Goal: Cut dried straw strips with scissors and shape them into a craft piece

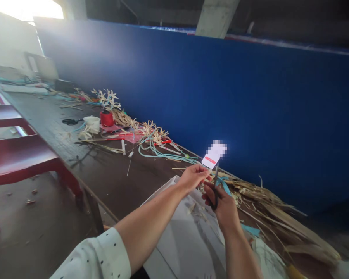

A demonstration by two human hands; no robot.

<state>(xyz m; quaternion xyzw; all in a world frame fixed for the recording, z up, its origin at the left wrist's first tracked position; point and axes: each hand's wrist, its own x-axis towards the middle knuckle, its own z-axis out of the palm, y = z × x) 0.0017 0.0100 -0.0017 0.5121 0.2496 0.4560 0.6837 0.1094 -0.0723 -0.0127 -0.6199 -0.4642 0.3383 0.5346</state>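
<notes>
We have a slim dark pair of scissors [216,172] above the table, blades pointing up and away from us. Our right hand [219,201] is curled around its handles. Our left hand [195,177] is just beside the blades, thumb and fingertips pinched together; we cannot tell what, if anything, is between them. Just beyond our hands, a phone with a bright white screen [211,161] stands tilted. Below our forearms lies a shallow white box [174,232]; to its right spread long tan dried husks [273,197]. Farther left along the dark brown wooden table [119,174] we see pale blue cords [159,154], cream star-shaped dried flowers [152,132], a red spool of thread [106,119], a round white cup [92,124] and black-handled shears [70,121]. A tall blue panel [221,85] runs behind; red plastic chairs [26,153] stand at the near left side.
</notes>
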